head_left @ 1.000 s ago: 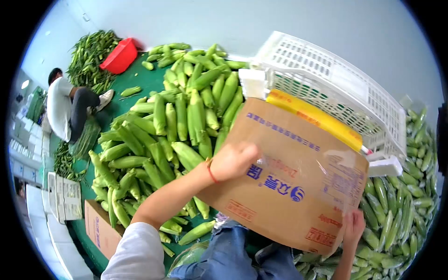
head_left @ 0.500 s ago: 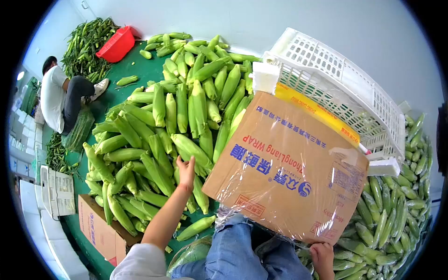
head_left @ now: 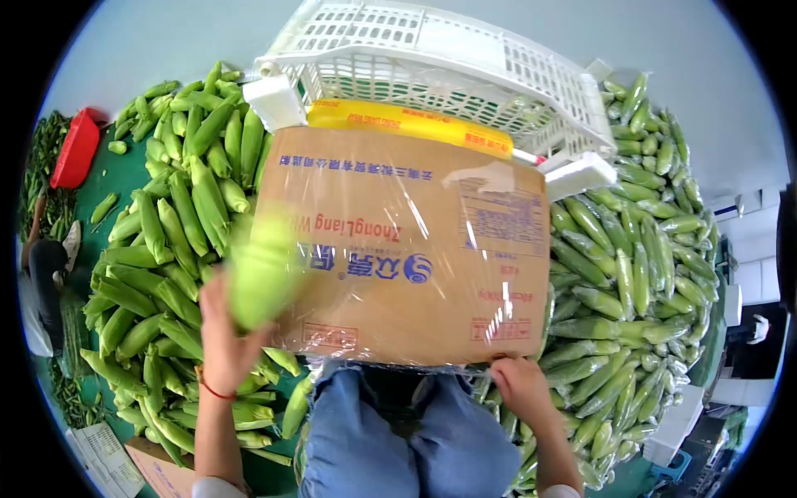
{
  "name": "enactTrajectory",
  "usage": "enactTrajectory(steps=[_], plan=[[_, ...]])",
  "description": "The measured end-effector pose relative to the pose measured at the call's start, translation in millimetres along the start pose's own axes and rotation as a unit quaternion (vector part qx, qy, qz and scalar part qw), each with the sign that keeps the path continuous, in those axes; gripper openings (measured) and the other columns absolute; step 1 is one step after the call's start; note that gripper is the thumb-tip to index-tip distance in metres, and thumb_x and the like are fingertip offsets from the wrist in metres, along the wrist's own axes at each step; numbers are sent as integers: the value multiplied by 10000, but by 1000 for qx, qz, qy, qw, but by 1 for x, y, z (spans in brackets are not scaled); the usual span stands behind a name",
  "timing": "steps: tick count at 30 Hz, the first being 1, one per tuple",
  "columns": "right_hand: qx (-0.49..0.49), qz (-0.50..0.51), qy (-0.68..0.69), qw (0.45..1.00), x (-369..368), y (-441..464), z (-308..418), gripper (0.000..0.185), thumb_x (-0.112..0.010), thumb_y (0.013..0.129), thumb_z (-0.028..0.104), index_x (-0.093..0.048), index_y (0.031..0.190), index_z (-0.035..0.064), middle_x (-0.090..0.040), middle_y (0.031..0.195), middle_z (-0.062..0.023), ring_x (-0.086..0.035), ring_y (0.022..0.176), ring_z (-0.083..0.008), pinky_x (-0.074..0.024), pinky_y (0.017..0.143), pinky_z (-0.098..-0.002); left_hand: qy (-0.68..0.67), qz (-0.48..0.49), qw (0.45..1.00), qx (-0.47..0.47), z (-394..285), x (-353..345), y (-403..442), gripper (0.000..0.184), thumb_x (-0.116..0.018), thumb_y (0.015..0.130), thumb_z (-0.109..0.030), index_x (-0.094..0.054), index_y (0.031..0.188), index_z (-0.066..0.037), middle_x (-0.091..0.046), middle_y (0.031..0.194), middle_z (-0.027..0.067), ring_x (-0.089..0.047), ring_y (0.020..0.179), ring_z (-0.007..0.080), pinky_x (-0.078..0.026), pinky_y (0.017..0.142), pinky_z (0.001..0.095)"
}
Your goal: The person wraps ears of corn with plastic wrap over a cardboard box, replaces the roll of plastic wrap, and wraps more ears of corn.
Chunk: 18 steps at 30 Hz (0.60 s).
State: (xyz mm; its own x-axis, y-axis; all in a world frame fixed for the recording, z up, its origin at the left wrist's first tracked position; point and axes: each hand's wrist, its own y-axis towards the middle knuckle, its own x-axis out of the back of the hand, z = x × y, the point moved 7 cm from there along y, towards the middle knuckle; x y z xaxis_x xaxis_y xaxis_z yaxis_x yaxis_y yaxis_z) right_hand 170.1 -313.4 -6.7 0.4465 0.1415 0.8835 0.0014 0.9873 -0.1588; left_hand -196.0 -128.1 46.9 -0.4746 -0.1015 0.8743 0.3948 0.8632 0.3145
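Note:
My left hand is closed round a green ear of corn, smeared by motion, over the left part of a cardboard box. Clear plastic wrap lies across the box's printed face. At the near right edge of the box, my right hand has its fingers pinched on the edge of this wrap. Behind the box lies the roll of wrap, in a yellow printed sleeve, between two white foam blocks.
Unwrapped corn ears are heaped on the left, wrapped ones on the right. A white plastic crate stands behind the box. Further left are a red basin and a seated person. A blue stool stands lower right.
My left hand has taken an ear of corn from the heap and brought it right, over the box. My right hand stays at the wrap's edge. The view has turned right.

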Motion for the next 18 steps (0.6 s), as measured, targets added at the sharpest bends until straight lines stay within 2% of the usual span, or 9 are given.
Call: enactTrajectory(steps=[2, 4, 7, 9, 10, 12, 13, 16, 18], plan=[[21, -37, -29, 999, 3, -4, 9, 66, -609, 829, 110, -564, 867, 81, -563, 719, -109, -562, 690, -315, -432, 630, -431, 5, 70, 985, -156, -78, -14, 21, 647, -781, 633, -122, -601, 1247, -212, -552, 1139, 117, -583, 1015, 264, -546, 764, 360], [-2, -21, -48, 999, 18, -9, 19, 57, -610, 854, 96, -569, 889, 77, -579, 744, -115, -588, 703, -295, -460, 663, -383, -50, 120, 953, -274, -128, -38, 35, 533, -710, 727, -192, -605, 1238, -300, -590, 1057, 58, -626, 873, 225, -544, 586, 278], [-89, 43, 227, 969, 50, -23, 26, 63, -592, 895, 65, -585, 956, 53, -623, 794, -94, -634, 793, -214, -488, 741, -304, -119, 228, 929, -266, -138, -80, 46, 571, -723, 709, -166, -601, 1259, -257, -601, 1108, 65, -617, 949, 244, -539, 757, 361], [-30, -74, 509, 857, 63, -10, 21, 147, -591, 911, 53, -591, 1052, 12, -657, 905, -72, -633, 901, -152, -482, 824, -262, -161, 308, 903, -252, -128, -96, 50, 561, -721, 716, -182, -602, 1259, -260, -603, 1116, 62, -615, 962, 245, -542, 764, 357], [-25, -95, 503, 859, 59, 12, 22, 213, -597, 915, 68, -583, 1110, -18, -656, 985, -45, -606, 971, -141, -484, 854, -286, -150, 306, 907, -248, -130, -95, 45, 562, -720, 715, -181, -601, 1260, -253, -601, 1126, 60, -612, 980, 248, -540, 766, 363], [104, -154, 179, 966, 54, 82, 57, 327, -687, 855, 216, -604, 1105, 22, -649, 1013, -82, -614, 970, -222, -496, 823, -336, -113, 272, 925, -239, -134, -91, 54, 566, -720, 712, -180, -599, 1262, -240, -597, 1144, 57, -604, 1016, 255, -538, 771, 375], [137, -161, 71, 975, 36, 105, 66, 356, -711, 828, 278, -620, 1074, 37, -642, 1017, -95, -611, 957, -248, -501, 802, -355, -72, 150, 951, -261, -132, -82, 49, 569, -750, 715, -241, -595, 1263, -217, -591, 1189, 79, -579, 1098, 279, -521, 836, 410], [130, -200, -37, 970, 19, 130, 57, 393, -737, 762, 377, -648, 981, 63, -620, 1021, -107, -595, 884, -277, -505, 718, -370, -69, 16, 987, -143, -116, -46, 11, 522, -746, 733, -353, -615, 1215, -198, -581, 1225, 121, -551, 1154, 294, -494, 897, 414], [114, -217, -40, 969, 17, 134, 55, 333, -733, 746, 383, -664, 849, 74, -594, 903, -68, -585, 824, -247, -497, 632, -354, -13, 74, 990, -122, -81, -87, -25, 446, -758, 734, -338, -651, 1103, -110, -590, 1182, 154, -567, 1120, 290, -485, 890, 417]])
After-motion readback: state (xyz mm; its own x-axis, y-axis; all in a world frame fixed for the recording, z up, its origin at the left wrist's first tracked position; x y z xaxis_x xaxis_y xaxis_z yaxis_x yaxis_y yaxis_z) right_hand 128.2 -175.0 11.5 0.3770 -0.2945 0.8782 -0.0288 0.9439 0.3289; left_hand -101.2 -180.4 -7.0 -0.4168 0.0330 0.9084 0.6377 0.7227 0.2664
